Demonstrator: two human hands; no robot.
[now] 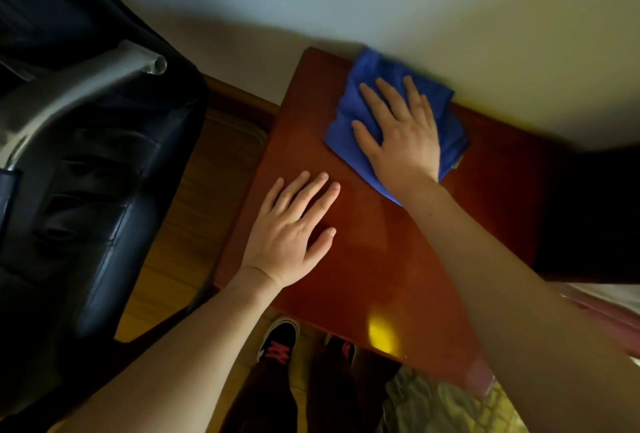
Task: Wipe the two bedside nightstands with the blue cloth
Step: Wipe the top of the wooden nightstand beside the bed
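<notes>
Blue napped cloth [374, 65] under right fingers [381, 100]: soft, matt, creased. Red-brown wooden table [363, 259] under left fingers [304, 190]: smooth varnish, glossy, yellow glare patch nearer the body than the fingers. Left of left fingers: black leather-look armchair [86, 190], shiny and wrinkled, with grey metal tube arm [86, 83], satin sheen. Yellowish wooden floor [194, 190], dull.

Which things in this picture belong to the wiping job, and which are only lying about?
For the job: blue cloth, nightstand, right hand pressing the cloth, left hand resting on the nightstand.
Lying about: black chair, shoes.
</notes>
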